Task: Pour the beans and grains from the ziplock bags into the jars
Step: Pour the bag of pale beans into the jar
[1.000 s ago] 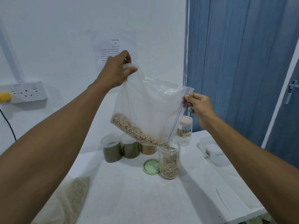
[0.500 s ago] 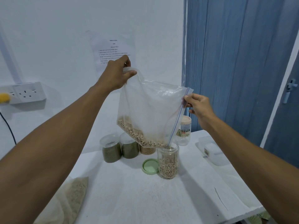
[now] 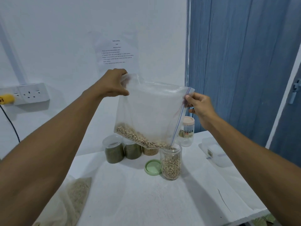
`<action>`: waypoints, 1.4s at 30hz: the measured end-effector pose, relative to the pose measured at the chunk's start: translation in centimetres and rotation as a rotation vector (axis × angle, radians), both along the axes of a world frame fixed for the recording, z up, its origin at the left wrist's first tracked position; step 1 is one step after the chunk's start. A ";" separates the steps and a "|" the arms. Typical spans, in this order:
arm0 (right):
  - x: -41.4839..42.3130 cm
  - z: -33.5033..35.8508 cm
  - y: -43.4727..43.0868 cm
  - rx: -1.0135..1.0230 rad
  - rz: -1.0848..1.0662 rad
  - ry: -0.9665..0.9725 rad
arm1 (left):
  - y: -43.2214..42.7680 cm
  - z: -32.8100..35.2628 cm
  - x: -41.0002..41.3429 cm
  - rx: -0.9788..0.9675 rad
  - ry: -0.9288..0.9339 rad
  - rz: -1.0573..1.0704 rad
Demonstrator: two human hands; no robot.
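A clear ziplock bag [image 3: 151, 110] hangs tilted above the table, pale beans [image 3: 138, 137] lying along its lower edge. My left hand [image 3: 112, 84] pinches the bag's top left corner. My right hand [image 3: 199, 106] grips the zip edge at the right. The bag's lowest corner points into an open clear jar [image 3: 170, 163], which is more than half full of the same beans. The jar's green lid [image 3: 152, 167] lies flat beside it on the left.
Two lidded jars of green grains [image 3: 114, 152] and one of tan beans [image 3: 149, 151] stand behind. A peach-lidded jar [image 3: 187, 131] and white tubs [image 3: 216, 154] sit right. Another bag of grain [image 3: 76, 191] lies at the front left. Wall socket [image 3: 32, 93] at left.
The view has tilted up a little, so hands and bag sit lower in frame. The bag stays tilted over the jar, and the beans have slid further toward the lower corner.
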State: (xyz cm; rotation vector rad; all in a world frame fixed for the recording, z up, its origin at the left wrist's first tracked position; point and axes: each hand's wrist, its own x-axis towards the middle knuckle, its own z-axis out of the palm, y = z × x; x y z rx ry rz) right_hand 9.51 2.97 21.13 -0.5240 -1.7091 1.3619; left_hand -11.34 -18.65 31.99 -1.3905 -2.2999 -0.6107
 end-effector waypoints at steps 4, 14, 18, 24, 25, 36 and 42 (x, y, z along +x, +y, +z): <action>-0.1 0.1 -0.4 0.005 0.006 0.006 | -0.2 -0.6 -0.2 -0.030 -0.048 -0.018; 0.1 0.3 -0.8 0.007 0.009 0.011 | -0.5 -2.6 -0.7 -0.027 -0.228 -0.108; 0.1 0.2 -0.6 0.008 0.000 0.001 | -0.5 -2.8 -0.8 -0.015 -0.245 -0.093; 0.3 0.1 -0.2 -0.003 -0.011 0.009 | 0.0 -2.7 -1.0 0.017 -0.170 -0.051; 0.4 0.1 -0.2 -0.007 -0.014 0.014 | 0.2 -2.6 -1.0 0.024 -0.156 -0.044; 1.4 -0.1 0.5 -0.034 -0.042 0.034 | 1.4 -1.9 -0.2 0.031 -0.077 -0.027; 1.6 -0.2 0.4 -0.039 -0.044 0.041 | 1.5 -1.7 0.0 -0.023 -0.090 -0.028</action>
